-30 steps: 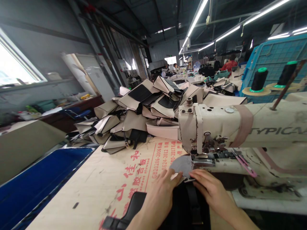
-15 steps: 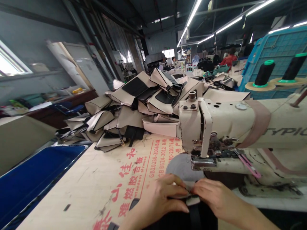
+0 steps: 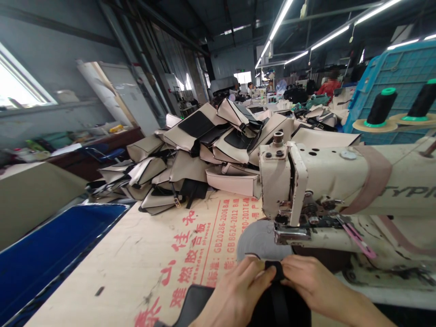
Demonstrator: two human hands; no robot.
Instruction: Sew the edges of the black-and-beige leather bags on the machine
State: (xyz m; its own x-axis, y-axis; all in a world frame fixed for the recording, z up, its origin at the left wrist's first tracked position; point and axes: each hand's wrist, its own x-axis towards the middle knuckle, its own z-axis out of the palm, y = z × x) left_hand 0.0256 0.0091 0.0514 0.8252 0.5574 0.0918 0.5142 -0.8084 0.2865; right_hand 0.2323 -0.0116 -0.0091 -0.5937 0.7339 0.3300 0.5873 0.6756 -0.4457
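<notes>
The plywood worktable (image 3: 153, 254) is carrying a heap of beige-and-black bag panels (image 3: 204, 154) along its far edge, a sewing machine (image 3: 340, 177) at its right edge, and a black bag piece (image 3: 282, 304) at its near edge.

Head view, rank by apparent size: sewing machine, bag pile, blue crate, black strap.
1-2. Sewing machine and bag pile: look alike; machine is nearer, so unranked.
3. Blue crate, partly hidden.
4. Black strap, pinched between left hand and right hand.

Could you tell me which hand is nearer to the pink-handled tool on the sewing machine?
Right. The right hand lies just below-left of the pink-handled tool; the left hand is farther left, beyond the black strap.
</notes>
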